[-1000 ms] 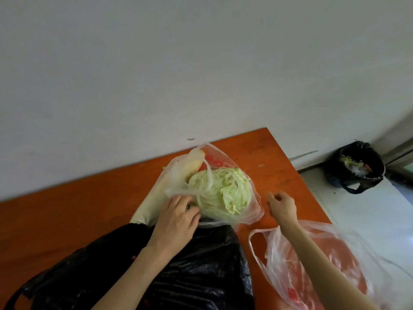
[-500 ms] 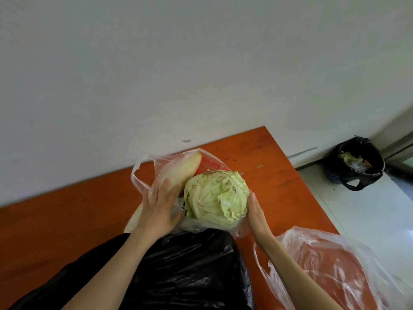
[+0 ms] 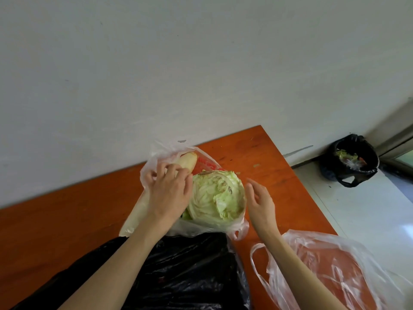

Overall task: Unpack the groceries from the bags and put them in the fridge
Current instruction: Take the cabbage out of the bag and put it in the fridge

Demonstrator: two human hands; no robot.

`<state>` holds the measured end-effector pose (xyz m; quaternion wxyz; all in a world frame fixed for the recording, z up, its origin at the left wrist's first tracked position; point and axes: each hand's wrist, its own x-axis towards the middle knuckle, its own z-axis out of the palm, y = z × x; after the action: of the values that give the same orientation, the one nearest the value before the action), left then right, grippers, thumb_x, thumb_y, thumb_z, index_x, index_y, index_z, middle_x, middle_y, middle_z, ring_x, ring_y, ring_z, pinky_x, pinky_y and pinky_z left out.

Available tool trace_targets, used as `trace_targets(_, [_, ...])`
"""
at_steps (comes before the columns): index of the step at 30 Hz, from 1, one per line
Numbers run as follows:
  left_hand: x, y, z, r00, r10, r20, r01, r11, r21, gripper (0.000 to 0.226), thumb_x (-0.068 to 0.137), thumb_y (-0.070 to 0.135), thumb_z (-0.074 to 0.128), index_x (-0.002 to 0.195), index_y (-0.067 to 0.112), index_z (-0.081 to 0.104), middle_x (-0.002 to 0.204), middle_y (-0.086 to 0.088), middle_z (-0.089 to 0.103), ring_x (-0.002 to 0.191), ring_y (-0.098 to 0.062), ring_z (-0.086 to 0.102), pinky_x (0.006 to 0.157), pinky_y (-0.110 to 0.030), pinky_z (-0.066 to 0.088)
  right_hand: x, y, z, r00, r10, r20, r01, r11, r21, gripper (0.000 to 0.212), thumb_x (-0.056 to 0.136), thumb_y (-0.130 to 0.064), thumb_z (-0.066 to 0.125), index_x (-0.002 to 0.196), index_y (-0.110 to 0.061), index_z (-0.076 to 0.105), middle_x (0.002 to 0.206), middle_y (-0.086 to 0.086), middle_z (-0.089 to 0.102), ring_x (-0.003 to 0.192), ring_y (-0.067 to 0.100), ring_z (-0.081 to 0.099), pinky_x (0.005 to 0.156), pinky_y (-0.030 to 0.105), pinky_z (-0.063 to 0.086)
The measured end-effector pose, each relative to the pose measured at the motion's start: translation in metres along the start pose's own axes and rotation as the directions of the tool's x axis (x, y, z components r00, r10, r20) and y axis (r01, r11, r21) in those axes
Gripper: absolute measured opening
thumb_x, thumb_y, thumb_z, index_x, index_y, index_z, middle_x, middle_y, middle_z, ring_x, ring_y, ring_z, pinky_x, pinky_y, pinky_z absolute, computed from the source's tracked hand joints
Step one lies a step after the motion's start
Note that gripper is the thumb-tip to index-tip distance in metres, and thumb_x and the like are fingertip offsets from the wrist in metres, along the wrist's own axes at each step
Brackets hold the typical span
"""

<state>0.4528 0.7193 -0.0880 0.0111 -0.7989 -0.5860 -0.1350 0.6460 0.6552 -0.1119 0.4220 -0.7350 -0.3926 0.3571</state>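
Note:
A pale green cabbage point(image 3: 216, 196) sits in an opened clear plastic bag point(image 3: 207, 227) on the orange table point(image 3: 67, 222). A long white radish point(image 3: 187, 161) lies in the same bag, behind and left of the cabbage. My left hand point(image 3: 169, 191) rests on the radish and the bag's left edge, fingers curled into the plastic. My right hand point(image 3: 260, 202) hovers open just right of the cabbage, not touching it. The fridge is not in view.
A large black plastic bag point(image 3: 178, 271) lies at the near table edge under my left arm. A second clear bag point(image 3: 330, 269) lies at the near right corner. A black-lined bin point(image 3: 350, 161) stands on the white floor by the wall.
The clear bag has been pulled down off the cabbage, which now shows bare. My left hand moved up onto the radish; my right hand came off the cabbage's side.

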Motion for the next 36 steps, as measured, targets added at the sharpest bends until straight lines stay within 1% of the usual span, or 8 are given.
trace_targets(6, [0.03,0.041,-0.011,0.992,0.122,-0.037,-0.122,0.992,0.022,0.025,0.09,0.025,0.044,0.093,0.018,0.068,0.101,0.002,0.066,0.1,-0.022,0.045,0.074,-0.036,0.024,-0.012,-0.001,0.019,0.962,-0.046,0.269,0.077,0.991,-0.106,0.095,0.073,-0.076,0.047,0.148,-0.024,0.023,0.155,-0.009,0.018,0.14,0.008,0.019,0.115,0.04,0.028])
trace_targets(11, [0.035,0.058,-0.025,0.876,0.356,-0.327,-0.383,0.924,-0.02,0.026,0.089,0.02,0.044,0.098,0.016,0.068,0.104,0.002,0.066,0.111,-0.018,0.046,0.09,-0.038,0.026,-0.013,0.004,0.024,0.971,-0.078,0.226,0.113,0.983,-0.144,0.087,0.078,-0.057,0.061,0.147,-0.023,0.02,0.156,-0.008,0.013,0.143,0.006,0.011,0.115,0.027,0.016])
trace_targets(13, [0.042,0.065,-0.029,0.866,0.401,-0.298,-0.456,0.877,-0.148,0.026,0.091,0.017,0.043,0.103,0.013,0.066,0.105,0.001,0.065,0.109,-0.016,0.05,0.096,-0.036,0.031,-0.014,0.004,0.024,0.972,-0.101,0.214,0.131,0.982,-0.133,0.087,0.077,-0.058,0.06,0.146,-0.022,0.023,0.156,-0.006,0.016,0.143,0.006,0.012,0.116,0.026,0.015])
trace_targets(16, [0.052,0.057,-0.007,0.948,0.247,0.202,-0.131,0.877,-0.462,0.03,0.097,0.019,0.037,0.115,0.012,0.061,0.117,-0.003,0.058,0.112,-0.014,0.05,0.099,-0.029,0.038,-0.014,0.004,0.023,0.975,-0.094,0.202,0.117,0.988,-0.105,0.089,0.072,-0.061,0.058,0.144,-0.018,0.028,0.154,-0.004,0.019,0.142,0.006,0.014,0.117,0.028,0.017])
trace_targets(20, [0.049,0.025,0.029,0.782,0.068,0.62,0.238,0.886,-0.398,0.053,0.09,0.053,0.024,0.106,0.016,0.059,0.121,-0.01,0.058,0.113,-0.025,0.051,0.099,-0.044,0.039,-0.016,0.005,0.023,0.974,-0.063,0.217,0.08,0.994,-0.071,0.086,0.075,-0.055,0.064,0.145,-0.021,0.027,0.155,-0.007,0.013,0.142,0.006,0.013,0.116,0.03,0.02])
trace_targets(25, [0.053,0.024,0.031,0.701,0.026,0.712,0.376,0.835,-0.401,0.074,0.083,0.072,0.019,0.137,0.026,0.039,0.144,0.001,0.042,0.128,-0.02,0.041,0.108,-0.046,0.031,-0.016,0.004,0.022,0.972,-0.056,0.226,0.072,0.995,-0.061,0.085,0.076,-0.055,0.064,0.145,-0.022,0.026,0.156,-0.007,0.013,0.142,0.004,0.01,0.113,0.023,0.015])
trace_targets(30, [0.046,0.024,0.028,0.647,-0.059,0.76,0.52,0.763,-0.384,0.069,0.085,0.071,0.027,0.136,0.027,0.042,0.143,0.001,0.043,0.126,-0.021,0.043,0.106,-0.045,0.034,-0.019,0.002,0.017,0.964,-0.039,0.263,0.052,0.998,-0.041,0.098,0.07,-0.066,0.061,0.148,-0.027,0.015,0.157,-0.011,0.013,0.143,0.005,0.011,0.118,0.034,0.02])
trace_targets(36, [0.011,0.026,0.01,0.756,-0.076,0.65,0.482,0.737,-0.474,0.069,0.086,0.068,0.032,0.138,0.024,0.038,0.141,0.002,0.042,0.13,-0.017,0.038,0.109,-0.039,0.031,-0.032,0.01,0.008,0.968,0.019,0.252,-0.09,0.959,0.27,0.087,0.07,-0.076,0.052,0.142,-0.047,0.014,0.151,-0.024,0.018,0.138,-0.003,0.022,0.111,0.024,0.028])
